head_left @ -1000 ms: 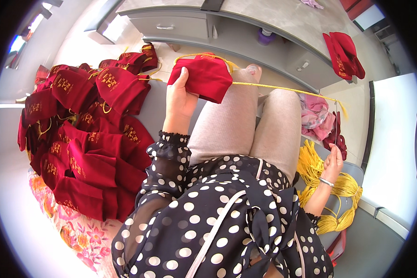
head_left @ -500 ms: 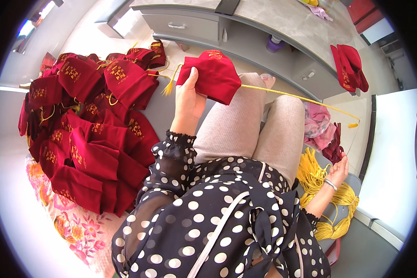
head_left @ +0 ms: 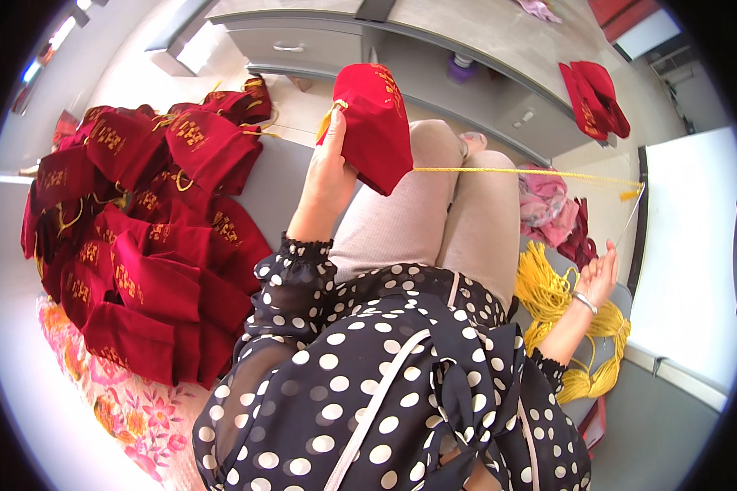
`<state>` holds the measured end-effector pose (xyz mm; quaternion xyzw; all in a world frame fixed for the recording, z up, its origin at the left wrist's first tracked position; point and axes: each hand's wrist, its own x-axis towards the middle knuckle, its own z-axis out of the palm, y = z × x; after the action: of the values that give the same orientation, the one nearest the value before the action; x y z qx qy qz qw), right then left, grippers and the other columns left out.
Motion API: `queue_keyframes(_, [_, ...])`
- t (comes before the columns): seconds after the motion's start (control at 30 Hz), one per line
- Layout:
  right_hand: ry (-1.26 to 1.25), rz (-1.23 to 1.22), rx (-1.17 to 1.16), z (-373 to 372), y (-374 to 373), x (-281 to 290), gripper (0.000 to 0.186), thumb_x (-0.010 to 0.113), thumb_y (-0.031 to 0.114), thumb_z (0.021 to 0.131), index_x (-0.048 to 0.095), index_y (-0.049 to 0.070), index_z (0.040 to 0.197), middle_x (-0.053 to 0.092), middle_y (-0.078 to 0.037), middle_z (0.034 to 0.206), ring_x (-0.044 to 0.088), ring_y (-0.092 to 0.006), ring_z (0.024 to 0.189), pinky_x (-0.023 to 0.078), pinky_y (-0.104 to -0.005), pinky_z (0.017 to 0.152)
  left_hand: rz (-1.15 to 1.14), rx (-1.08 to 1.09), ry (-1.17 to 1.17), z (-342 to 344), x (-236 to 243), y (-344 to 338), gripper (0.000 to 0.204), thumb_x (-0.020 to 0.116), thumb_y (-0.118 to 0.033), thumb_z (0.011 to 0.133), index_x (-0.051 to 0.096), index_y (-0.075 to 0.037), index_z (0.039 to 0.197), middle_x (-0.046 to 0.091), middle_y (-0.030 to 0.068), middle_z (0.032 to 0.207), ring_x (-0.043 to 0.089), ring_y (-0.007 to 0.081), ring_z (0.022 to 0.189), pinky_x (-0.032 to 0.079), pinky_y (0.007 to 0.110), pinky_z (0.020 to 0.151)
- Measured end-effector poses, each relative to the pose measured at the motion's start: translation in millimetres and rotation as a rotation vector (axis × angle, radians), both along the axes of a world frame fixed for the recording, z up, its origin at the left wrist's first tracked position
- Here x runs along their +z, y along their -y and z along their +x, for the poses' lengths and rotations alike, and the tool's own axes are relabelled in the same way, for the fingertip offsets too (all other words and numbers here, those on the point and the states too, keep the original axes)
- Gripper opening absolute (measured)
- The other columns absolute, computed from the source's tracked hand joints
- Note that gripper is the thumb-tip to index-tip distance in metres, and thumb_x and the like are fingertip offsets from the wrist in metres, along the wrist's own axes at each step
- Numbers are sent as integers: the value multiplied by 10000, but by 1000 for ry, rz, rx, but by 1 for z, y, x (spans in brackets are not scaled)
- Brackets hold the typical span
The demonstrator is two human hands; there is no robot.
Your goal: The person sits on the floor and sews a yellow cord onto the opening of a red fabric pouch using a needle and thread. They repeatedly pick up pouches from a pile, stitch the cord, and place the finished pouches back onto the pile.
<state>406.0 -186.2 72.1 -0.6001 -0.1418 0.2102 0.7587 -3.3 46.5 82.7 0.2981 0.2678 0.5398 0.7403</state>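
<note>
My left hand [head_left: 330, 176] is closed on a red drawstring pouch [head_left: 377, 123] with gold lettering, held up above my lap, the thumb over its near edge. From the pouch's right side a yellow cord [head_left: 524, 171] runs taut to the right. Its far end, with a small yellow tassel [head_left: 629, 195], hangs on the tip of a thin metal threading needle [head_left: 631, 214]. My right hand [head_left: 599, 277], wearing a silver bracelet, pinches the other end of that needle. Below this hand lies a bundle of yellow cords [head_left: 544, 286].
A large heap of red pouches [head_left: 151, 262] lies at the left by a floral cloth [head_left: 131, 409]. Ahead stands a grey desk [head_left: 303, 45] with drawers; red pouches [head_left: 595, 98] hang over its right edge. A pink cloth [head_left: 546, 209] lies right of my knees.
The pouch has turned more upright in my left hand, its right corner drooping lower. The cord now runs nearly level, its needle end standing higher. The whole view has shifted slightly.
</note>
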Motion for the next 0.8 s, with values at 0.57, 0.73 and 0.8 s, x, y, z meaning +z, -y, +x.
queue_keyframes(0.57, [-150,162,234,-33,-59,41,288,479,200,981,517,-9,1176,265,52,591,227,-26,465,200,-175,364,763,-521,-919,6,-59,37,896,802,-460,657,408,-28,1336,446,163,1341,398,306,1270,324,383,1033])
queue_keyframes(0.73, [-214,202,310,-28,-84,38,283,466,213,986,519,-5,1159,262,51,587,224,-29,469,193,-178,372,883,-258,-1132,10,-70,40,492,729,-223,783,544,-10,1186,557,169,1182,519,338,1112,406,396,931])
queue_keyframes(0.8, [-260,255,355,-28,-97,40,264,466,197,982,522,-3,1145,283,44,605,238,-34,481,207,-182,387,747,-144,-1048,15,-56,34,334,687,-100,817,586,3,1119,598,153,1119,560,310,1053,428,375,895])
